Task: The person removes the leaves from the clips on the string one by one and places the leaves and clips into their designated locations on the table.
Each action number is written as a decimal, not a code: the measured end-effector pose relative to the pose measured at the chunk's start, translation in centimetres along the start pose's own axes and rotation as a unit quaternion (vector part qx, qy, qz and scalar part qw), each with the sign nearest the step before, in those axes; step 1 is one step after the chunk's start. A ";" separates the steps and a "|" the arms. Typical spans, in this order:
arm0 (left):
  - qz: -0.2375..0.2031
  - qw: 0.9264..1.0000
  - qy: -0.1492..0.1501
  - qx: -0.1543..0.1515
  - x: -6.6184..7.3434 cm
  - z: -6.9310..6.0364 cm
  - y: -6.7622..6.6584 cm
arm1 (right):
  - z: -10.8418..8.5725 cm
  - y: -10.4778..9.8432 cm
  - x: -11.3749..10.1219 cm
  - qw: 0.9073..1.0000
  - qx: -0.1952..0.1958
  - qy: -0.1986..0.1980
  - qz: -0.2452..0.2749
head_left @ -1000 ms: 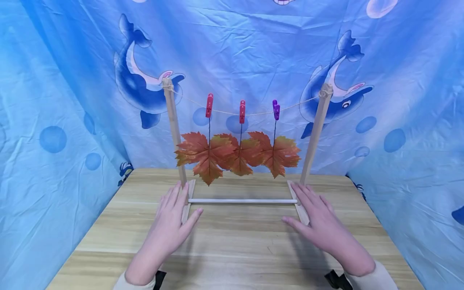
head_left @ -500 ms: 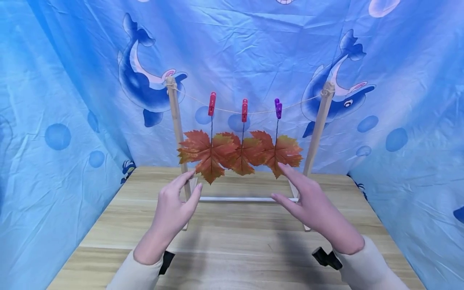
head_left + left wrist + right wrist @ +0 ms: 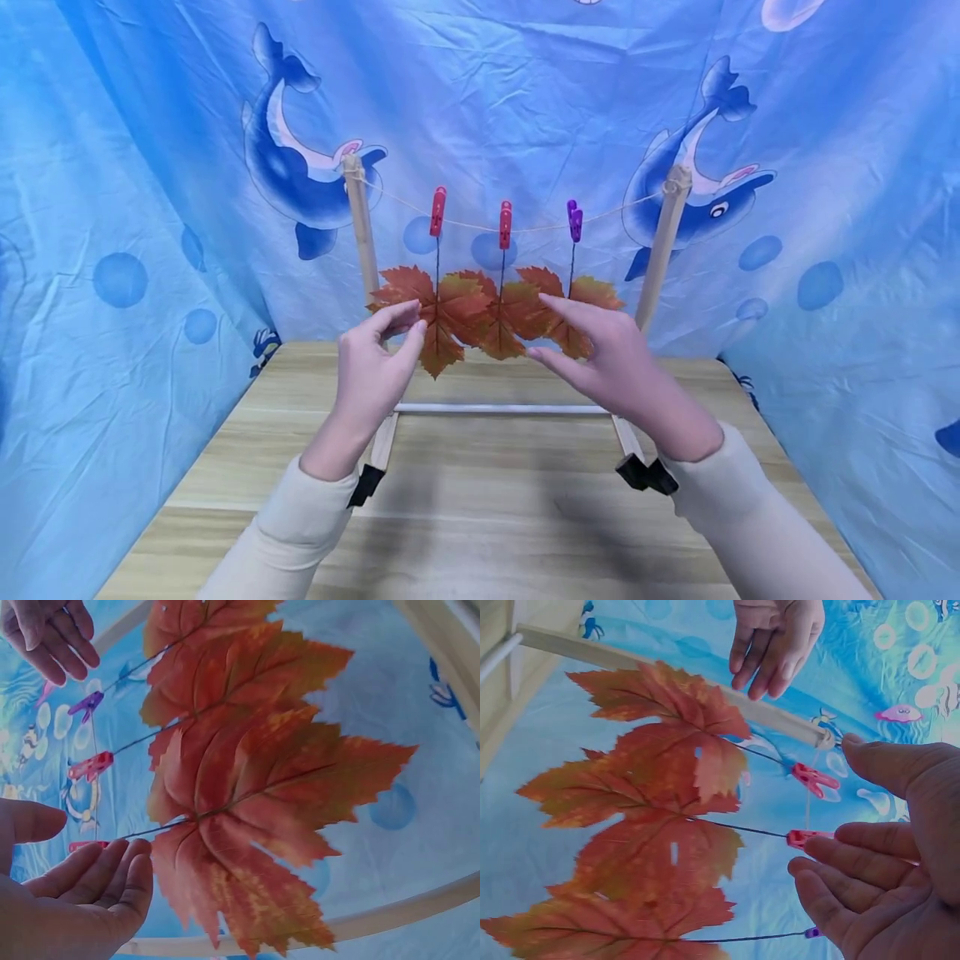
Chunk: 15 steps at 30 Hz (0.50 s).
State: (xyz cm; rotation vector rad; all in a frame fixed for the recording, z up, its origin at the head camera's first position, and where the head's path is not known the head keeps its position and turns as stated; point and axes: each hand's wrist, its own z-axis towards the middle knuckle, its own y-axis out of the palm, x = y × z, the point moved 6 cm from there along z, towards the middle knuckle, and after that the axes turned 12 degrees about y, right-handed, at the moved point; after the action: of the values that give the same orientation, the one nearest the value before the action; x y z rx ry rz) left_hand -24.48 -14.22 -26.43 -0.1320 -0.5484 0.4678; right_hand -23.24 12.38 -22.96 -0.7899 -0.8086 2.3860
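Note:
Three orange-red maple leaves hang in a row: a left leaf (image 3: 461, 304), a middle leaf (image 3: 501, 337) and a right leaf (image 3: 598, 292). Two red clothespins (image 3: 437, 212) and a purple clothespin (image 3: 575, 225) hold their stems on a string (image 3: 622, 210). My left hand (image 3: 372, 358) is raised before the left leaf, fingers loosely bent, thumb apart, holding nothing. Before the right leaf is my right hand (image 3: 618, 358), thumb and fingers spread apart with nothing between them. Both wrist views show gaps between the fingers and the leaves (image 3: 255, 802).
The string is tied between a left wooden post (image 3: 362, 229) and a right wooden post (image 3: 663, 250). A white rod (image 3: 502, 408) joins the stand's feet low down, on a wooden table (image 3: 480, 533). Blue dolphin-print cloth (image 3: 495, 92) surrounds the back and sides.
Both hands have left the stand's feet, where they lay flat, and have risen and come inward in front of the leaves. The leaves and clothespins still hang in the same order.

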 end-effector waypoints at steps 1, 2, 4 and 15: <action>-0.001 1.000 -0.004 -0.001 -0.1 0.4 0.1 | 0.5 0.0 -0.2 1.000 0.001 -0.007 0.002; -0.001 1.000 -0.005 -0.002 -0.2 0.8 0.1 | 1.0 -0.1 -0.4 1.000 0.002 -0.013 0.003; -0.001 1.000 -0.003 -0.002 -0.3 1.6 0.2 | 1.9 -0.3 -0.7 1.000 -0.001 -0.019 0.005; 0.022 0.999 0.019 0.014 -0.2 5.3 0.5 | 7.0 -1.8 -2.4 1.000 -0.003 -0.013 0.008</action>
State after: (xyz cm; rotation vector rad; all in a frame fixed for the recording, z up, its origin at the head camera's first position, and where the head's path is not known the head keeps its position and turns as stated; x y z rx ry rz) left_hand -27.63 -13.93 -22.14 -0.1269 -0.5023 0.5145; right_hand -25.64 9.50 -16.31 -0.7707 -0.8246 2.4133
